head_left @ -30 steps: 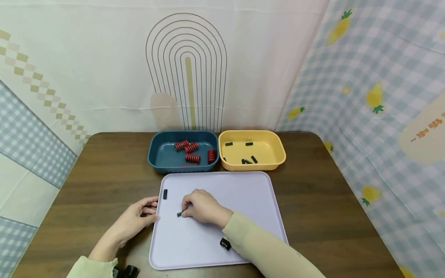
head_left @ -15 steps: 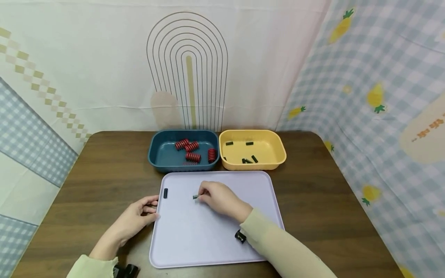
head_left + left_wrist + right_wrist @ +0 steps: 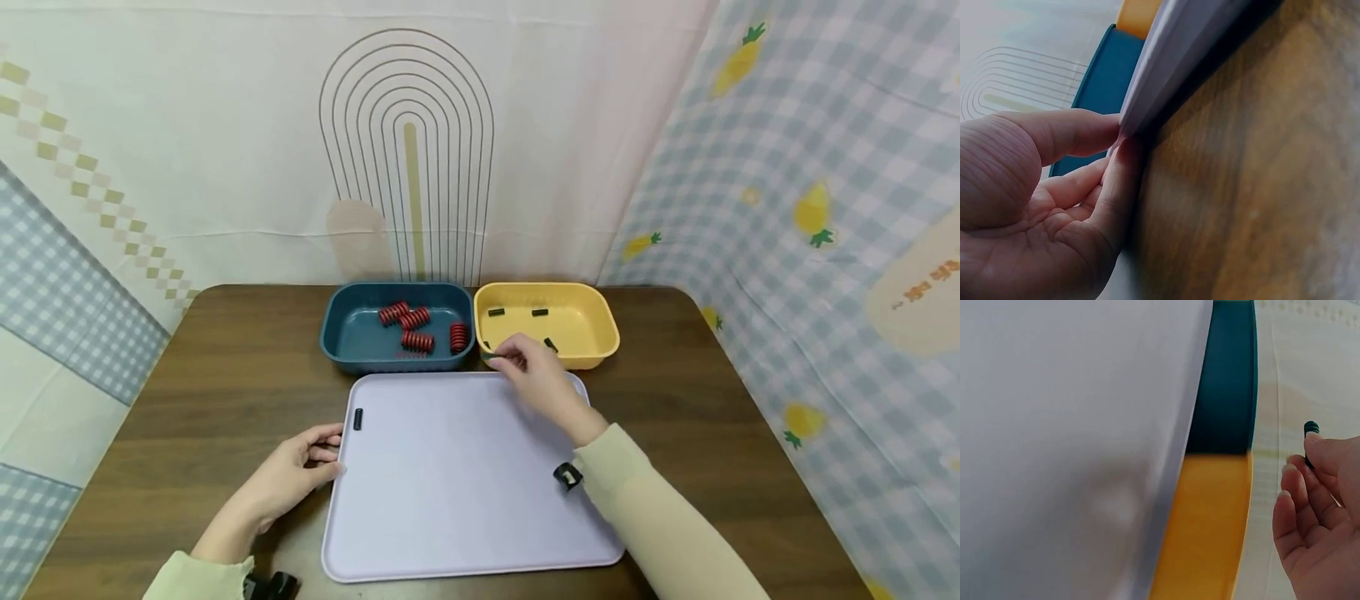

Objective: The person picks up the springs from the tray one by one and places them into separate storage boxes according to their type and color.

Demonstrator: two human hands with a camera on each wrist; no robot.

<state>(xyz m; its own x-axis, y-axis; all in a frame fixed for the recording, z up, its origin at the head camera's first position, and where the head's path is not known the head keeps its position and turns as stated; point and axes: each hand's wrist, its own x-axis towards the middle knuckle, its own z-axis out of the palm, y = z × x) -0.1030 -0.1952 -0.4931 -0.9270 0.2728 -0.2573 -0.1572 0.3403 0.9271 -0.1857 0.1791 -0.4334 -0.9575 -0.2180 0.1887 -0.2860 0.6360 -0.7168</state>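
My right hand [image 3: 543, 383] pinches a small dark green spring [image 3: 1311, 428] between thumb and fingertips, over the near rim of the yellow bin [image 3: 588, 361]. In the right wrist view the spring's coiled end sticks out past the thumb. My left hand [image 3: 292, 475] holds the left edge of the pale lilac tray [image 3: 450, 483]; in the left wrist view the thumb and a finger [image 3: 1116, 194] pinch its rim. Near the tray's upper left corner lies another dark spring [image 3: 357, 419]. Small dark springs [image 3: 540, 312] lie in the yellow bin, some hidden behind my right hand.
Left of the yellow bin stands a dark blue bin [image 3: 348, 354] holding several larger red springs [image 3: 417, 341]. Both bins sit side by side just beyond the tray on a brown wooden table [image 3: 247, 367]. A patterned cloth [image 3: 247, 150] hangs behind the table.
My right hand has moved up and to the right, from the tray's left part to the yellow bin, carrying the small spring. My left hand has stayed at the tray's edge.
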